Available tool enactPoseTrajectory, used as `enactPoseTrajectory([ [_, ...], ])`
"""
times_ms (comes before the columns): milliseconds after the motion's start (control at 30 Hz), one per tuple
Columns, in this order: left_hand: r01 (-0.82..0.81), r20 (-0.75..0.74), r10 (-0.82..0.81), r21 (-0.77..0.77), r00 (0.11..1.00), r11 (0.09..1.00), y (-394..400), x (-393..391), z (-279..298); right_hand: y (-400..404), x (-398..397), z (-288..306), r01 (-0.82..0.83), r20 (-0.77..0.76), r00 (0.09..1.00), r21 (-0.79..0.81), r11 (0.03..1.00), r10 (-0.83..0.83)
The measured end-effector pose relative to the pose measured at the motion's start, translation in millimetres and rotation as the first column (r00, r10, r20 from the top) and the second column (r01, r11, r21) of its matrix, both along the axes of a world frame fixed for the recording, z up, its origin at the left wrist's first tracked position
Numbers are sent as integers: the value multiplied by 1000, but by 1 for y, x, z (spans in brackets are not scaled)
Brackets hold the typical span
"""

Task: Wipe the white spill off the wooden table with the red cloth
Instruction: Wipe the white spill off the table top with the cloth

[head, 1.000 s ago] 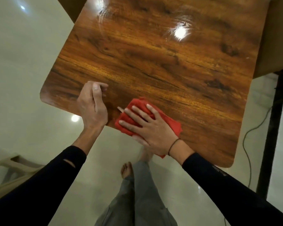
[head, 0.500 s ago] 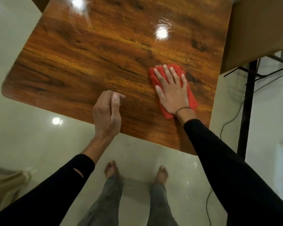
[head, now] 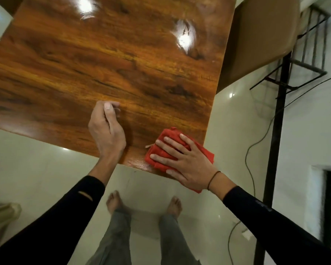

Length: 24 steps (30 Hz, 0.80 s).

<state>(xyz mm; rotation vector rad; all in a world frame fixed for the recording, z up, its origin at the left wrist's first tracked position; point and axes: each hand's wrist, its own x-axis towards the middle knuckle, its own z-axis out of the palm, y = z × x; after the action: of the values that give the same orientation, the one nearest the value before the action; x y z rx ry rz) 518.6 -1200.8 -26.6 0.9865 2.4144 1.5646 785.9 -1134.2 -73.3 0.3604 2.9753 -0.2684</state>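
My right hand (head: 187,165) lies flat with its fingers spread and straight, pressing on one red cloth (head: 167,140), a soft, folded, roughly square piece. The cloth sits under my palm at the near right corner of the one wooden table (head: 122,64), and its back corner hangs past the near edge below my wrist. The tabletop is glossy, with dark streaked grain and two bright lamp reflections far beyond my fingertips. Just left of my index fingertip a small pale sliver (head: 149,145) lies on the wood; I cannot tell what it is. My left hand (head: 106,129) rests on the table just left of the cloth, its fingers curled under and holding nothing. Both sleeves are black. My two bare feet stand on shiny pale floor tiles (head: 36,169).
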Motion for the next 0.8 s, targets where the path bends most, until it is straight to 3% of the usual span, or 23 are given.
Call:
enactPoseTrajectory([
  [233, -52, 20, 52, 29, 998, 998, 38, 74, -7, 129, -44, 8, 323, -31, 946, -20, 946, -324],
  [400, -110, -38, 110, -2, 993, 994, 58, 93, -7, 135, -74, 14, 420, -22, 907, -5, 907, -420],
  [633, -182, -22, 181, -46, 983, 982, 112, 73, 9, 67, -26, 6, -12, -77, 997, -3, 1000, 12],
  [700, -171, -14, 171, -92, 985, 981, 130, 70, 10, 81, -14, 1, -37, -81, 996, -14, 999, 36],
  [800, -173, 11, 177, -141, 984, 975, 149, 71, 4, 135, -19, -1, 58, -76, 995, -33, 998, -61],
])
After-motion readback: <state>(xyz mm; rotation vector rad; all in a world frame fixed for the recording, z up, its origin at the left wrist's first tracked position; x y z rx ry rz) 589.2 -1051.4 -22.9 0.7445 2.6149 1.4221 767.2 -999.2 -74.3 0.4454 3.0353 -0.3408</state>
